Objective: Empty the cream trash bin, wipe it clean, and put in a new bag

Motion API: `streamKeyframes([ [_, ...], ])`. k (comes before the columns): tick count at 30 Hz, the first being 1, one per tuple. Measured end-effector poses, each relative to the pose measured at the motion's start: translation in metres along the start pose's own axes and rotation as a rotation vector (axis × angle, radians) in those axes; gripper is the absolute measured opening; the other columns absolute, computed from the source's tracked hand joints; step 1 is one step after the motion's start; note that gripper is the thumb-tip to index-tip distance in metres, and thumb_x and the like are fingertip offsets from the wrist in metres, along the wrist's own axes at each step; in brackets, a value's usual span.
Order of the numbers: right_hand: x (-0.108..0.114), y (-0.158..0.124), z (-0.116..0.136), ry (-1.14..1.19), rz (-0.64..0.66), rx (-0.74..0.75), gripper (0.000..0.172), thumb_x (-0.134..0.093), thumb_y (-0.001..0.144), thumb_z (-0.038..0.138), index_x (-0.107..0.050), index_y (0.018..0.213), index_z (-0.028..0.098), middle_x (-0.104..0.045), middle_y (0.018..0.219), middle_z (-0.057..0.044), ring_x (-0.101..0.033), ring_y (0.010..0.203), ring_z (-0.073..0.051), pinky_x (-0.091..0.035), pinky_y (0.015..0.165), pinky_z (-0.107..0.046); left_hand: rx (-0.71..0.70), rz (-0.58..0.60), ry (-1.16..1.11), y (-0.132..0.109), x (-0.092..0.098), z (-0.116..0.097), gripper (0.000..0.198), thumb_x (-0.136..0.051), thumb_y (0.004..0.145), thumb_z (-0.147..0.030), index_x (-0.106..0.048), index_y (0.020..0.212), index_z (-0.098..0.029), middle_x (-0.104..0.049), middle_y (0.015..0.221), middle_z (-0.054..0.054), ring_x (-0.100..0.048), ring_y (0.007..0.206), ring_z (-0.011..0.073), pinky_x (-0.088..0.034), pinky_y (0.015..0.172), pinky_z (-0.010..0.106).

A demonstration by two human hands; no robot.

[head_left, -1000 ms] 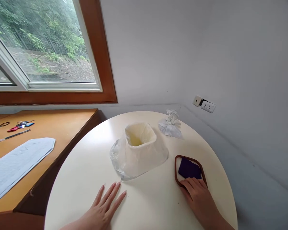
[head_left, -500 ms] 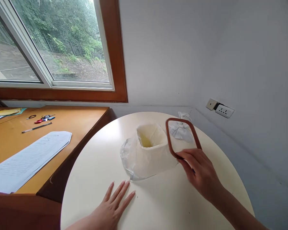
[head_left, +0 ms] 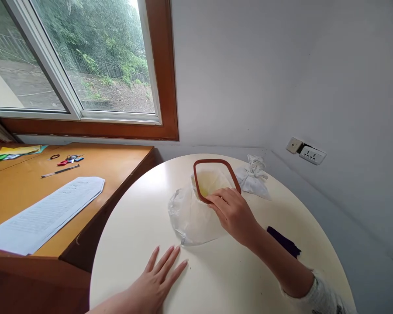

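Observation:
My right hand (head_left: 231, 213) pinches the near edge of a brown, rounded-square frame (head_left: 235, 176), like a bin's rim ring. The ring is over the mouth of a small bin (head_left: 212, 179) lined with a translucent white plastic bag (head_left: 183, 213). Whether ring and bin touch, I cannot tell. The bag's loose skirt hangs around the bin's outside and spreads on the round table (head_left: 127, 244). Flat on the tabletop, fingers spread, my left hand (head_left: 157, 272) lies just in front of the bag, holding nothing.
A knotted white bag (head_left: 253, 176) sits behind the bin, to the right. Beside my right forearm lies a dark cloth-like piece (head_left: 284, 241). To the left, a wooden desk (head_left: 124, 159) bears papers (head_left: 49, 211), a pen (head_left: 60, 171) and keys (head_left: 72, 158). A wall socket (head_left: 312, 154) is at right.
My right hand has carried the brown ring left, from beside the bin to over its mouth. The dark piece on the right has come into view. My left hand stays flat.

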State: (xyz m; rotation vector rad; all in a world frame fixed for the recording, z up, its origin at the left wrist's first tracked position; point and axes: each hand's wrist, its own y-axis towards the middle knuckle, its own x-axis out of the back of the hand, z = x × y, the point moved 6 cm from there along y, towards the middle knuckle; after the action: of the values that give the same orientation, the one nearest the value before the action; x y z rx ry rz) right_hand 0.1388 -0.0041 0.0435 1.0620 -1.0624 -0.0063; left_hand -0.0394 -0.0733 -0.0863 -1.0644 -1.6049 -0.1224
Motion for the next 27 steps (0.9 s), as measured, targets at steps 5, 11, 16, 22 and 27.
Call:
streamKeyframes([
  [5,-0.001,0.0,0.001,-0.01,-0.002,0.0,0.015,-0.047,0.086,0.012,-0.059,0.094,0.015,-0.063,0.084,-0.006,-0.054,0.077,-0.017,-0.043,0.069,-0.031,0.015,0.03,0.007,0.0,-0.002,0.002,0.103,-0.057,0.064,-0.066,-0.002,0.141,-0.024,0.008,0.145,0.014,0.008,0.131,0.0369,0.005,0.099,0.064],
  [11,-0.002,-0.001,0.002,-0.014,0.001,0.006,0.015,-0.047,0.085,0.012,-0.06,0.094,0.015,-0.063,0.084,-0.006,-0.054,0.077,-0.017,-0.043,0.069,-0.032,0.012,0.031,0.018,0.001,-0.001,0.0,0.104,-0.056,0.063,-0.068,-0.001,0.14,-0.026,0.007,0.145,0.013,0.008,0.131,0.0372,0.004,0.099,0.065],
  [16,-0.001,-0.002,0.001,-0.02,0.0,0.006,0.016,-0.047,0.085,0.012,-0.059,0.096,0.015,-0.063,0.086,-0.006,-0.055,0.08,-0.017,-0.044,0.07,-0.031,-0.015,0.008,-0.055,-0.001,-0.002,0.008,0.104,-0.058,0.062,-0.067,-0.003,0.141,-0.027,0.008,0.145,0.012,0.008,0.13,0.0393,0.002,0.099,0.066],
  [22,0.023,-0.008,-0.017,-0.028,-0.082,-0.044,0.016,-0.05,0.085,0.013,-0.058,0.098,0.015,-0.062,0.086,-0.006,-0.054,0.08,-0.017,-0.043,0.072,-0.032,-0.012,-0.067,-0.255,-0.008,0.086,0.015,0.057,-0.045,0.08,-0.057,-0.037,0.132,-0.036,-0.052,0.129,0.003,-0.045,0.121,0.0289,-0.04,0.097,0.046],
  [27,0.038,-0.016,-0.035,-0.073,-0.141,-0.084,0.017,-0.049,0.085,0.014,-0.058,0.099,0.017,-0.062,0.086,-0.006,-0.054,0.081,-0.017,-0.044,0.073,-0.032,-0.083,-0.701,-0.136,0.02,0.204,0.003,0.049,-0.035,0.087,-0.051,-0.041,0.129,-0.027,-0.045,0.135,0.001,-0.04,0.124,0.0207,-0.033,0.104,0.035],
])
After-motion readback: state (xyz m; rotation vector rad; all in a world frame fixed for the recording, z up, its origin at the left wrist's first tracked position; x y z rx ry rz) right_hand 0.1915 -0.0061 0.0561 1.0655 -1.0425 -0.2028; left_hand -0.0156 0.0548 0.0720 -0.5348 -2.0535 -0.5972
